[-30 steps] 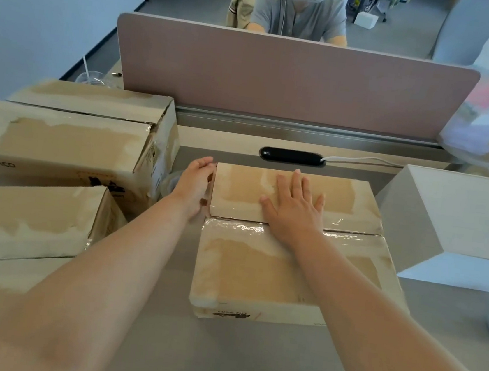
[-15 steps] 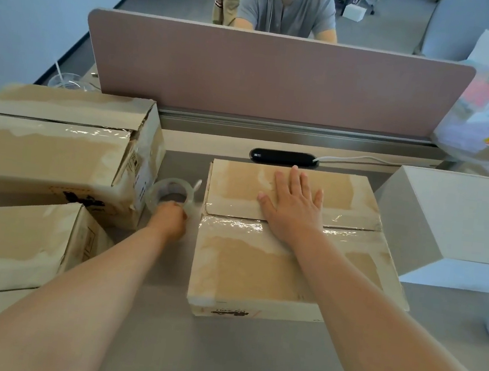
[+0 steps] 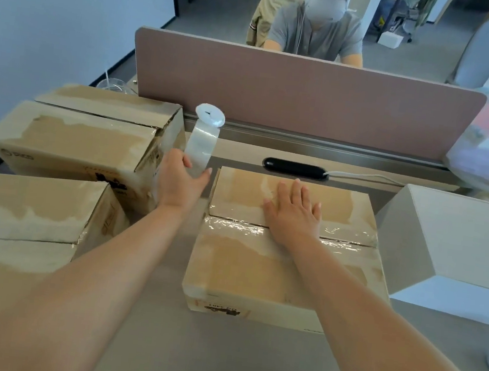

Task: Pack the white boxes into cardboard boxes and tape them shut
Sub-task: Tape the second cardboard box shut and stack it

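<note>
Grey desk (image 3: 217, 359), pink divider (image 3: 307, 101) at the back. Grips a tape roll (image 3: 200, 146) in the curled left hand (image 3: 181, 182), up off the desk, just left of the cardboard box (image 3: 257, 272). Presses the right hand (image 3: 293, 213) flat, fingers straight, on its closed flaps; contents hidden. Stands between closed cartons (image 3: 74, 141) at left and a white box (image 3: 459, 240) at right.

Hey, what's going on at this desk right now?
A person is taping a cardboard box shut. Their right hand lies flat on its closed top flaps, over the middle seam, where glossy clear tape shows. Their left hand holds a tape roll in the air by the box's far left corner. Other cardboard boxes sit to the left, and a white box to the right.
</note>
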